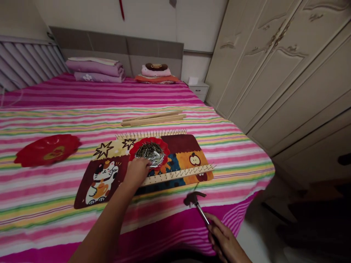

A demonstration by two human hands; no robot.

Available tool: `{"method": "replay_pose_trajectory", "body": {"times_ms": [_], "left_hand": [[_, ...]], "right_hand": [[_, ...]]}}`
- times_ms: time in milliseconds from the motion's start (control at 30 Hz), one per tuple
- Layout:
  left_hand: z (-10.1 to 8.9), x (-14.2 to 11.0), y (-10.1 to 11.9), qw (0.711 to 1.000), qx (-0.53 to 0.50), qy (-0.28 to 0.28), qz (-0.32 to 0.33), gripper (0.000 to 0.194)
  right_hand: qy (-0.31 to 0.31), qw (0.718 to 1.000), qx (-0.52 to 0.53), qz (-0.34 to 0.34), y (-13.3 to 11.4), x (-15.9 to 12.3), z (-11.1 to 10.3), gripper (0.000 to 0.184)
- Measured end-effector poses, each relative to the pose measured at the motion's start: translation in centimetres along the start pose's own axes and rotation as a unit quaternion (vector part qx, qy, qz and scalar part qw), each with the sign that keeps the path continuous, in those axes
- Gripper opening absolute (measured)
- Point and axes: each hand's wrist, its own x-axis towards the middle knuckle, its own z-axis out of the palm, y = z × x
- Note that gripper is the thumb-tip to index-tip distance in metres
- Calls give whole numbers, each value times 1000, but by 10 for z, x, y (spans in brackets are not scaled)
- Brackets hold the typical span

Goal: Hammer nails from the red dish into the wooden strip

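Note:
My left hand (138,171) reaches to the near-left rim of a red scalloped bowl (166,146). Its fingers are curled together beside the heap of nails (153,153); whatever they pinch is hidden. In front of the bowl lies a wooden strip (175,176) with a row of nails standing in it, its left end partly behind my hand. My right hand (222,235) is closed around the handle of a claw hammer (199,206), whose head hangs over the bed's near side, apart from the strip.
A patterned mat (85,182) lies under the bowl on the striped bed (233,153). Behind it are another nailed strip (150,134) and several bare wooden strips (159,118). A red plate (49,146) sits at left. Folded bedding (95,69) is near the headboard; a wardrobe (287,73) stands right.

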Motion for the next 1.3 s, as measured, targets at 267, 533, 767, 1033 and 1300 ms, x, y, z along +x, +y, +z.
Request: {"method": "replay_pose_trajectory", "body": {"times_ms": [267,533,767,1033,1300], "left_hand": [[-5,27,2,994,62,-84,40,17],[-9,13,-19,990,-135,-15,-35,16],[-22,-10,-19,865,-481,55,-130,31],[16,-52,18,851,-499,64,-147,26],[34,-57,37,878,-428,115,-183,20]], "right_hand": [[-10,1000,19,6,-7,-2,2,59],[-9,1000,13,7,-10,-2,3,59],[0,1000,2,18,-11,-2,4,61],[12,1000,-6,-1,-26,-13,12,55],[5,1000,-12,-6,-23,-12,9,54]]}}
